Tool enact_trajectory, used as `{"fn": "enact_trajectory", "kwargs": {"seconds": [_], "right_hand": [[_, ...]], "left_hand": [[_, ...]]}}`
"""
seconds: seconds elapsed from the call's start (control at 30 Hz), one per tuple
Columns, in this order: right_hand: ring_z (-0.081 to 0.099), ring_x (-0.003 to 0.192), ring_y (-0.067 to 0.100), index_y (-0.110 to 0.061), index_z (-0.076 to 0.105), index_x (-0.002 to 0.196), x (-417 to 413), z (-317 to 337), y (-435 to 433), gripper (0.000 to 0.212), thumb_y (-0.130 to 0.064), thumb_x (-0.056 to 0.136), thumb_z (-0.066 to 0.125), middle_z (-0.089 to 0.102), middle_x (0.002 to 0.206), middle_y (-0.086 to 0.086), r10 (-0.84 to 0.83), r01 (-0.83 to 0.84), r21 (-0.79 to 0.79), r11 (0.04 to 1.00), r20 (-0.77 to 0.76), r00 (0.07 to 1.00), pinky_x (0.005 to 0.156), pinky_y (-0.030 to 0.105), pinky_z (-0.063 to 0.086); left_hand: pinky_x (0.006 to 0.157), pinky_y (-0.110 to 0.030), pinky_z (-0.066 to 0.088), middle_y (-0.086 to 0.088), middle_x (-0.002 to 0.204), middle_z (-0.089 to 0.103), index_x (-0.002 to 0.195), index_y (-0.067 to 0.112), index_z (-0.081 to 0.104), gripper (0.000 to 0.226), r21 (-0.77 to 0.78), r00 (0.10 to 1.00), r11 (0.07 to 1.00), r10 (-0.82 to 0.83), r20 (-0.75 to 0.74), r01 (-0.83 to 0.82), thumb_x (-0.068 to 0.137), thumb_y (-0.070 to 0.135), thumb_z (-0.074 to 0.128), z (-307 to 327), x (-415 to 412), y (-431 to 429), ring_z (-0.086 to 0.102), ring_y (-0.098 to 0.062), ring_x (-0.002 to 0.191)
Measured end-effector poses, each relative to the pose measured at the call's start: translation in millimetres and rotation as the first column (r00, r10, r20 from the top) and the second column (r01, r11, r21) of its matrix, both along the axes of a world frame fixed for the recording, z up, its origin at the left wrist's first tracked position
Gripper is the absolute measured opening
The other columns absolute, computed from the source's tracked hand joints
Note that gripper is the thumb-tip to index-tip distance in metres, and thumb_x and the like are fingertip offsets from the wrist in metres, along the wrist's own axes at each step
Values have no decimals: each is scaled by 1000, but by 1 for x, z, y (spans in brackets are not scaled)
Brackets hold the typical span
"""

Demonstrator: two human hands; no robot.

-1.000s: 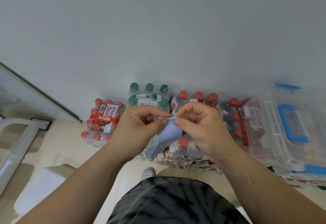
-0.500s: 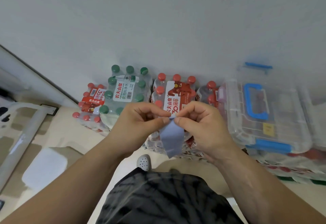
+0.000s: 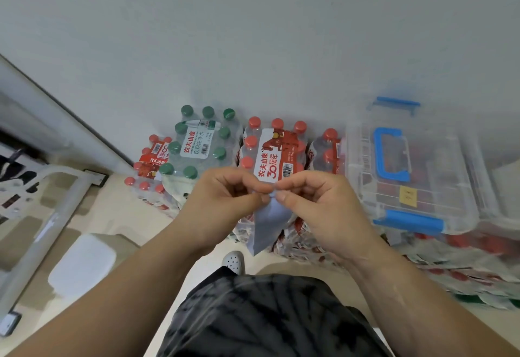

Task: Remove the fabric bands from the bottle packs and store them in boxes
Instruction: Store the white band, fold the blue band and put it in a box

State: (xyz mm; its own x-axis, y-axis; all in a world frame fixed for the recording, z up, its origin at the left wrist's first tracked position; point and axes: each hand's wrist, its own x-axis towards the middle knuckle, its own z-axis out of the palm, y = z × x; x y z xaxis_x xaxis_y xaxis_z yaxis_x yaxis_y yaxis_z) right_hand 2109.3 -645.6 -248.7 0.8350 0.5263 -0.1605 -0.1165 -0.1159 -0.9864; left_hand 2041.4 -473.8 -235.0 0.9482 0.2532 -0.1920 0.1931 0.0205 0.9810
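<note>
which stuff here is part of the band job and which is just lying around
Part of the job:
- blue fabric band, pinched at its top by left hand and right hand
- red-capped bottle pack
- green-capped bottle pack
- clear box with blue handle

Lying about:
- grey shoe
- white metal frame

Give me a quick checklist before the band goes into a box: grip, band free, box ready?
1. Grip: left hand and right hand both pinch the top edge of the light blue fabric band: ok.
2. Band free of the packs: it hangs loose in front of the red-capped pack: ok.
3. Box within reach: the clear storage box sits to the right: ok.
4. Box open: lid looks shut, blue latch down: not ok.
5. Band folded for storing: cannot tell.
</note>
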Motion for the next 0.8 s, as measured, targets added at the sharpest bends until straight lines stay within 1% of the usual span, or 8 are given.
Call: {"fn": "enact_trajectory", "kwargs": {"seconds": [0.07, 0.17, 0.3, 0.43, 0.53, 0.67, 0.7, 0.8], "right_hand": [[74, 91, 18, -16, 80, 93, 1, 2, -2, 14, -4, 86, 76, 78, 90, 1, 21, -20, -15, 1000, 42, 999, 85, 30, 61], [74, 90, 15, -16, 80, 92, 4, 2, -4, 14, -5, 85, 76, 78, 89, -2, 30, -27, -37, 999, 79, 996, 85, 29, 61], [73, 90, 13, -18, 79, 94, 4, -1, -6, 13, -8, 87, 76, 78, 90, -4, 34, -31, -50, 998, 73, 997, 83, 28, 61], [74, 88, 12, -19, 76, 98, 4, 0, -6, 13, -10, 88, 74, 78, 90, -4, 16, -15, -46, 999, 33, 999, 80, 27, 62], [74, 85, 12, -21, 75, 95, 6, 1, -5, 9, -14, 91, 73, 78, 86, -5, 9, -6, -72, 997, 53, 999, 81, 31, 62], [73, 84, 25, -25, 74, 91, 8, 2, -5, 10, -15, 91, 74, 77, 83, 4, -6, 11, -67, 998, 76, 997, 79, 46, 62], [73, 84, 24, -24, 75, 90, 9, 2, -5, 11, -13, 90, 74, 77, 84, 4, -10, 14, -56, 998, 71, 997, 79, 45, 62], [73, 83, 17, -21, 77, 88, 10, 4, -6, 14, -7, 87, 75, 77, 82, 0, -34, 36, -32, 999, 50, 998, 79, 32, 62]], "left_hand": [[77, -29, 58, -16, 84, 76, 83, 4, 76, 20, -21, 1000, 1000, 5, 9, -5, 82, -14, 67, 0, -2, -1, 71, -24, 82], [79, -32, 59, -20, 89, 75, 94, 3, 75, 19, -16, 1000, 1000, 13, -17, -13, 84, -12, 66, 0, -3, -4, 71, -28, 84], [85, -51, 56, -27, 93, 73, 92, 2, 76, 15, 38, 997, 999, 27, -74, -24, 85, -8, 68, 2, -1, -7, 66, -47, 93], [83, -59, 55, -23, 89, 74, 90, 3, 77, 12, 106, 997, 994, 37, -74, -29, 84, -6, 70, 7, 2, -6, 67, -46, 91], [83, -60, 54, -24, 89, 73, 90, 4, 77, 12, 142, 997, 989, 58, -57, -50, 84, -5, 71, 8, 4, -6, 66, -47, 90], [81, -59, 52, -32, 90, 67, 90, 7, 77, 13, 156, 1000, 988, 26, -14, -23, 86, -2, 70, 9, 8, -8, 62, -51, 90], [80, -60, 52, -32, 90, 66, 91, 8, 77, 13, 161, 1000, 987, 14, -9, -12, 87, -2, 70, 10, 8, -9, 61, -51, 88], [76, -59, 53, -33, 88, 66, 91, 6, 76, 12, 159, 1000, 987, -4, -1, 4, 87, -2, 69, 12, 8, -10, 61, -52, 85]]}}
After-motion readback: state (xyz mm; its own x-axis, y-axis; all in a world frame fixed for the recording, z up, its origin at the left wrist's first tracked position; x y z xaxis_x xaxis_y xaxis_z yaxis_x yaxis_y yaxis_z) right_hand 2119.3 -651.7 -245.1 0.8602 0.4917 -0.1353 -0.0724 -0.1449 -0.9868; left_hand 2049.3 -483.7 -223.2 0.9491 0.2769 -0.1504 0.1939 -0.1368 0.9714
